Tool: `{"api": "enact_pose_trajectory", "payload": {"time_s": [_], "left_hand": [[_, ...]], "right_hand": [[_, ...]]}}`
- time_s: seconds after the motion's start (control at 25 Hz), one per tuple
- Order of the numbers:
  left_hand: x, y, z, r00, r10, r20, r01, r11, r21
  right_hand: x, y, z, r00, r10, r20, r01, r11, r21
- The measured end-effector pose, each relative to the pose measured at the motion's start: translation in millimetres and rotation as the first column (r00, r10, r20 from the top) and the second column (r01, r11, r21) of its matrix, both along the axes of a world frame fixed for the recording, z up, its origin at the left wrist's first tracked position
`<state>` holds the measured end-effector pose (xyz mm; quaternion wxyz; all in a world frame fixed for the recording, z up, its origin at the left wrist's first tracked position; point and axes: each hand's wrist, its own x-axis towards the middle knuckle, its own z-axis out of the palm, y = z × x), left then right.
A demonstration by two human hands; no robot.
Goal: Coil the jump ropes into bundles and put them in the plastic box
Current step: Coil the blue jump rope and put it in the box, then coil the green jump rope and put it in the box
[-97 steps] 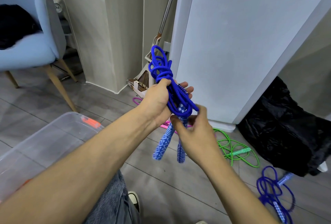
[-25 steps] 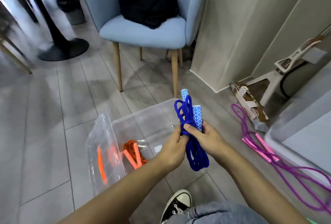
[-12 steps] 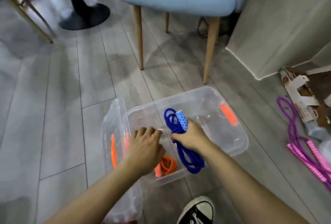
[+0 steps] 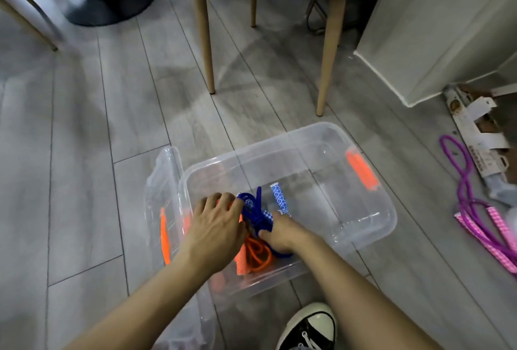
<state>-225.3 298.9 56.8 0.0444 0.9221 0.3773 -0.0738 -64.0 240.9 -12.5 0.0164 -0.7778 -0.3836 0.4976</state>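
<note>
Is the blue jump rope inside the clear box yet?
Yes, inside. The blue jump rope sits within the plastic box walls beside the orange rope, with both hands on it.

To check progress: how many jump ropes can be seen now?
3: the blue rope and orange rope lie in the plastic box; the purple rope lies on the floor, right. More may be hidden.

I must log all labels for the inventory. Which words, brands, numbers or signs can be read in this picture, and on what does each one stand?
No text can be read with certainty.
Cardboard packaging on the floor at right: rows of dark print, too small and blurred to read.
Blue jump rope handles: only a diamond pattern, no letters.
Clear plastic box, orange jump rope, black sneaker: no label or logo visible.
</note>
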Motion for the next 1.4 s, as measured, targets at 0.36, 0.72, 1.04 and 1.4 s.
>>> {"api": "enact_pose_trajectory", "payload": {"time_s": [0.36, 0.72, 1.04, 1.4], "left_hand": [[41.2, -27.1, 53.1, 0.982, -0.121, 0.148, 0.122, 0.993, 0.000], [96.9, -107.3, 173.4, 0.874, -0.339, 0.348, 0.305, 0.941, 0.148], [127.4, -205.9, 253.5, 0.747, -0.521, 0.412, 0.447, 0.853, 0.269], [191.3, -326.9, 286.6, 0.493, -0.790, 0.366, 0.710, 0.608, 0.356]], "right_hand": [[24.9, -57.2, 85.5, 0.887, -0.146, 0.439, -0.146, 0.812, 0.565], [62.3, -167.9, 225.4, 0.710, -0.396, 0.582, -0.110, 0.754, 0.647], [72.2, -300.8, 315.1, 0.538, -0.554, 0.636, -0.062, 0.726, 0.685], [101.8, -457.9, 337.3, 0.376, -0.696, 0.611, 0.118, 0.690, 0.714]]}}
